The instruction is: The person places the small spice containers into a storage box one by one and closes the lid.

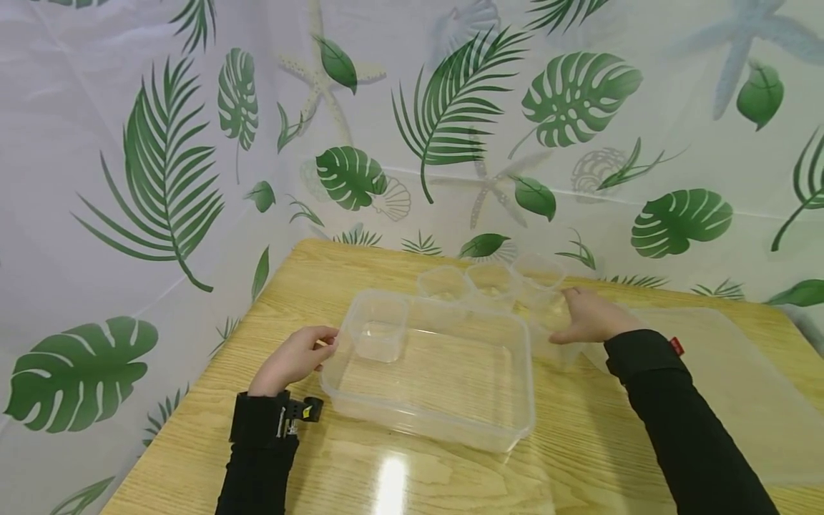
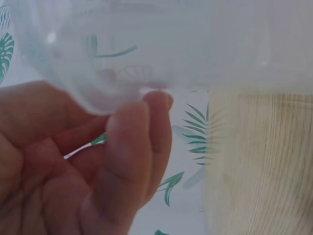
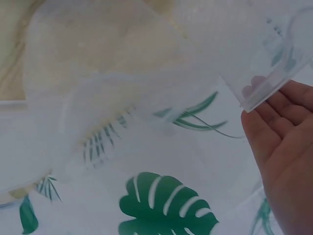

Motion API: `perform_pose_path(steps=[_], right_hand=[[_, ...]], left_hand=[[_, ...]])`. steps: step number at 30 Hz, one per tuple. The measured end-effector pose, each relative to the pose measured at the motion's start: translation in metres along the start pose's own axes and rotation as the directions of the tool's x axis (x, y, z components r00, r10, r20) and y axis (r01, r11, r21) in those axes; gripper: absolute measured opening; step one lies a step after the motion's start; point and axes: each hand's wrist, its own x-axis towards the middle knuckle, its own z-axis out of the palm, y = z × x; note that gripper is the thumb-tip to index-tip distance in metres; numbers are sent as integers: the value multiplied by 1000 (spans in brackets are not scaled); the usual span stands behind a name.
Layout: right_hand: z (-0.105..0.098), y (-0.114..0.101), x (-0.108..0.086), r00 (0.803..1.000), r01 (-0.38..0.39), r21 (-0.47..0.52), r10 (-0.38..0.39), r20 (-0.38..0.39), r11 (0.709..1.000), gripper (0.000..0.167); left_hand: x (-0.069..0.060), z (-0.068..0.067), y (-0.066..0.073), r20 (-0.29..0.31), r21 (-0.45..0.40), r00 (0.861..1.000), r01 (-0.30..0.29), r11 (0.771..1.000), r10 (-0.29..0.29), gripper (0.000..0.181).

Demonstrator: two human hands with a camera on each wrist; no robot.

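A large clear plastic container [image 1: 425, 418] stands on the table, with a small clear box [image 1: 376, 347] inside its back left corner. At its left rim, my left hand [image 1: 299, 357] pinches the edge; in the left wrist view the thumb [image 2: 129, 137] lies in front of the plastic edge. To the right of the large container, my right hand [image 1: 592, 318] holds a small clear box [image 1: 547, 329] between thumb and fingers. The right wrist view shows that hand [image 3: 288, 132] at the box's edge, with some fingertips seen through the plastic.
Several more small clear boxes [image 1: 444, 282] stand in a row behind the large container. A large flat translucent lid or sheet [image 1: 727, 386] lies on the right of the wooden table [image 1: 450, 486]. A leaf-printed curtain [image 1: 360, 236] hangs along the back and left.
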Motion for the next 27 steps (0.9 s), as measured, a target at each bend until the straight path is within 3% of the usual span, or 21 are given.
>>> perform_pose_path(steps=[8,16,22,27], right_hand=[[-20,-17,-10,995,33,-104,-43,-95,994,89],[-37,-43,-17,982,-1,-209,-39,-187,978,89],[-48,-68,-24,973,1,-220,-52,-224,975,91],[-45,-88,-23,965,48,-301,-122,-234,952,94]], left_hand=[[-3,-2,0,7,20,1000,-7,1000,7,36],[-4,-1,1,17,8,1000,-7,1000,7,36],[-3,0,2,13,8,1000,-7,1000,7,36],[-2,0,1,14,10,1000,-7,1000,7,36]])
